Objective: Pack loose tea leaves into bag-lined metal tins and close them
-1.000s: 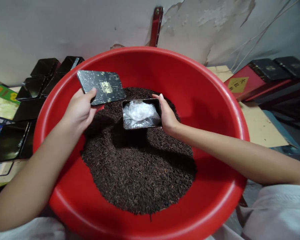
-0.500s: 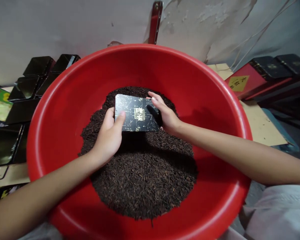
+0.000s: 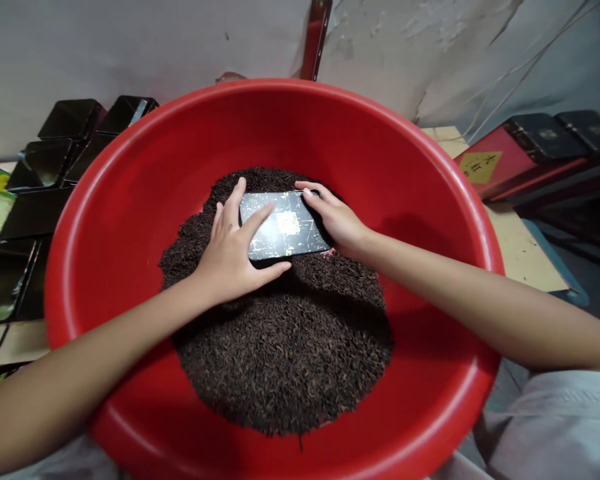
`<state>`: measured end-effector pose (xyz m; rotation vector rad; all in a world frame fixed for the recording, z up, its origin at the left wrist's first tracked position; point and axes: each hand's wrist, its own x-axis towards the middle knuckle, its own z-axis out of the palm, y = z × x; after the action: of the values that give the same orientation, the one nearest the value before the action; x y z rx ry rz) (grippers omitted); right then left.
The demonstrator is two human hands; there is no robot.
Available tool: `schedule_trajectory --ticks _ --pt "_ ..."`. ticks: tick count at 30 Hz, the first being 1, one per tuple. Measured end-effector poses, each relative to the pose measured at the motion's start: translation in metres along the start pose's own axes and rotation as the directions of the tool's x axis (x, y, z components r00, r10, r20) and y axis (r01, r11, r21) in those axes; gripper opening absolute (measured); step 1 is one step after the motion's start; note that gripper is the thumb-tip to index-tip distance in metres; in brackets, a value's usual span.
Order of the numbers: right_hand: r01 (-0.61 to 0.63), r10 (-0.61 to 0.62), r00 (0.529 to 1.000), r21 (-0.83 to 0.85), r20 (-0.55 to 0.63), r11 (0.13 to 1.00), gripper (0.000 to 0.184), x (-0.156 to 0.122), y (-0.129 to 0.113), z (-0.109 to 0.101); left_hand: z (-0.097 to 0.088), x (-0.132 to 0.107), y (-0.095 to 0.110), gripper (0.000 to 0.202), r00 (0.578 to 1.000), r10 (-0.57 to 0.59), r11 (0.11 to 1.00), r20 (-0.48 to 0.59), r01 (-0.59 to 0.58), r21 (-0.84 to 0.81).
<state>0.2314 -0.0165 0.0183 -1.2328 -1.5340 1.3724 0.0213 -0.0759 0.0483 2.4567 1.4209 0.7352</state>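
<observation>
Head-camera view, looking down into a wide red basin (image 3: pixel 130 200) that fills most of the frame and holds a mound of dark loose tea leaves (image 3: pixel 285 347). At the far side of the mound, bedded on the leaves, lies a black tin lid (image 3: pixel 291 230) with a pale gold label, face up and roughly level; what is under it is hidden. My left hand (image 3: pixel 233 257) is spread wide, fingers fanned over the lid's left end and thumb along its near edge, which looks like flat pressure from above. My right hand (image 3: pixel 337 220) has its fingers close together across the lid's right end; its thumb is out of sight, so I cannot tell whether it clasps anything. One hand at each end would keep the lid from tipping. Outside the basin, empty black tins (image 3: pixel 73 120) are stacked on the left and a red box (image 3: pixel 500 163) lies on the right, both within arm's reach.
</observation>
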Motion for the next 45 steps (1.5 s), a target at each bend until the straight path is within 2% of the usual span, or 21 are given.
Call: schedule_trajectory --ticks 2,4,9,14,17,22,25,28,31,35,41,45 --pt "-0.023 0.022 0.999 0.025 0.024 0.999 0.052 0.0 -0.002 -0.001 -0.01 0.005 -0.004 0.073 0.993 0.052 0.999 0.105 -0.053 0.001" --pt "-0.007 0.004 0.998 0.046 0.064 0.999 0.055 0.0 -0.004 -0.001 -0.013 0.008 -0.009 0.073 0.987 0.079 0.997 0.137 -0.078 -0.016" --pt "0.062 -0.068 0.982 0.045 0.174 0.997 0.073 0.0 -0.003 -0.005 0.001 0.01 -0.022 0.079 0.99 0.134 0.991 0.045 -0.134 0.002" --pt "0.076 -0.06 0.974 -0.062 0.22 0.995 0.076 -0.001 -0.003 -0.007 0.002 0.013 -0.025 0.078 0.982 0.176 0.984 0.066 -0.177 0.012" --pt "0.028 -0.017 0.986 -0.061 0.169 0.998 0.072 -0.003 -0.006 -0.003 0.001 0.014 -0.026 0.08 0.987 0.156 0.987 0.039 -0.155 -0.039" --pt "-0.102 0.098 0.995 0.255 0.029 0.961 0.06 -0.008 -0.015 0.004 0.012 0.011 -0.032 0.097 0.99 0.13 0.979 -0.046 -0.135 -0.156" --pt "-0.098 0.1 0.995 0.323 0.012 0.941 0.053 -0.009 -0.015 0.005 0.02 0.01 -0.037 0.114 0.992 0.086 0.959 -0.095 -0.108 -0.262" --pt "-0.056 0.063 0.998 0.289 -0.016 0.956 0.053 -0.009 -0.011 0.004 0.024 0.009 -0.043 0.132 0.997 0.048 0.935 -0.062 -0.067 -0.349" --pt "0.01 0.002 0.998 0.201 -0.055 0.979 0.06 -0.009 -0.006 0.003 0.026 0.009 -0.046 0.143 0.998 0.058 0.927 -0.009 -0.057 -0.371" --pt "0.111 -0.106 0.991 0.061 -0.085 0.992 0.062 -0.011 -0.004 0.004 0.027 0.008 -0.044 0.136 0.997 0.037 0.929 -0.063 -0.057 -0.365" --pt "0.126 -0.122 0.991 0.077 -0.056 0.989 0.056 -0.013 -0.004 0.004 0.033 0.007 -0.046 0.133 0.987 0.075 0.93 -0.141 -0.121 -0.348" --pt "0.177 -0.176 0.983 0.008 -0.046 0.984 0.06 -0.011 -0.004 0.001 0.045 0.001 -0.049 0.125 0.972 0.035 0.931 -0.231 -0.115 -0.345"
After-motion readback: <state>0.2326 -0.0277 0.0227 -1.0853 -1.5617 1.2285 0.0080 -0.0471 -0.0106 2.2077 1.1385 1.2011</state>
